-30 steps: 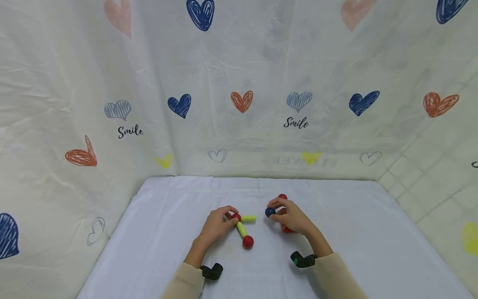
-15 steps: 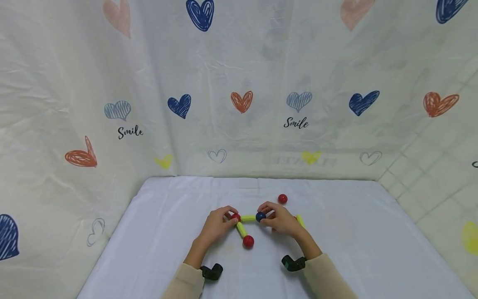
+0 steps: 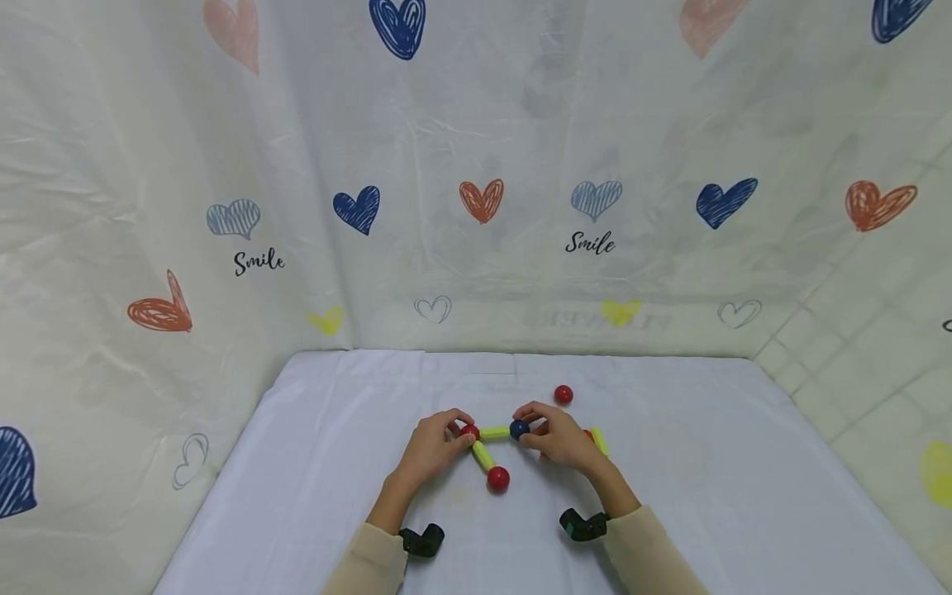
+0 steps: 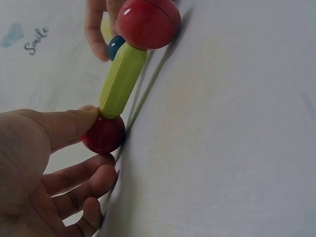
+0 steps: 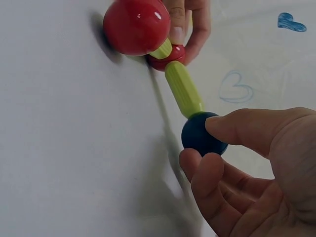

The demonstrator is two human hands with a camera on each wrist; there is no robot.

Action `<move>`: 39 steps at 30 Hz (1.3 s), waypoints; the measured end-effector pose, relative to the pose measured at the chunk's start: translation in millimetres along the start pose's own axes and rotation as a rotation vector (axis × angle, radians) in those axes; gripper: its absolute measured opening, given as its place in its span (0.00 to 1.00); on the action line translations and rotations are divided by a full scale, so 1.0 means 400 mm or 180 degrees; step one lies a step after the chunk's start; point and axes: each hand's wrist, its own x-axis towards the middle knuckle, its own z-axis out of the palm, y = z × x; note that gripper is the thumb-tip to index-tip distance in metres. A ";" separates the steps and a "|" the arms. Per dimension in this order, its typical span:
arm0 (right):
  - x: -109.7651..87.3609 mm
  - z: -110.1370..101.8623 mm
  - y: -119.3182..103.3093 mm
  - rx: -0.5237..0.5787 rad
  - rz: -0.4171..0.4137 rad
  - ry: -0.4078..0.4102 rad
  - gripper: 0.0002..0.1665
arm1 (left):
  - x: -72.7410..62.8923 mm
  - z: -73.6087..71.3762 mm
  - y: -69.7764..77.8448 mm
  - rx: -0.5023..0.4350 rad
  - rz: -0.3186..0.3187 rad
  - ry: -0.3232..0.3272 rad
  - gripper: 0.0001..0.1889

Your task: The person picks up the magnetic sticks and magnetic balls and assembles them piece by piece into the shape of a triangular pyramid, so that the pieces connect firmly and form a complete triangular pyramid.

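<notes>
On the white table [image 3: 669,479], I find the left hand [image 3: 435,444] pinching a red ball [image 3: 470,432] where 2 yellow rods [image 3: 494,433] meet; the right hand [image 3: 559,438] pinches the blue ball [image 3: 519,430], which touches 1 rod's end. I judge an uneven pull could part rod from ball, and a careless brush could set the far red ball [image 3: 563,395] rolling. Visible edges stand well apart; room lies to either side.

"Smile" [image 3: 259,262] stands twice in black script on the hanging cloth [image 3: 476,107] — each time below a pale blue heart [image 3: 234,218] — and one shows in the left wrist view. Faint backward letters [image 3: 654,321], lower down, are too dim to read.
</notes>
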 end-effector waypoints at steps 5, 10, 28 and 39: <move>-0.005 -0.013 -0.002 -0.0035 0.0012 0.0097 0.17 | 0.000 0.001 0.002 -0.0014 -0.0021 0.0004 0.10; -0.024 -0.067 0.002 -0.0003 0.0002 0.0257 0.17 | 0.001 0.005 0.003 0.0021 -0.0051 0.0008 0.10; -0.116 -0.221 0.129 -0.0246 0.0372 0.0459 0.19 | -0.009 -0.002 0.011 -0.0016 -0.0076 0.0067 0.10; -0.110 -0.213 0.159 -0.0584 0.0627 0.0415 0.18 | -0.005 0.002 0.006 0.0023 -0.0050 0.0074 0.11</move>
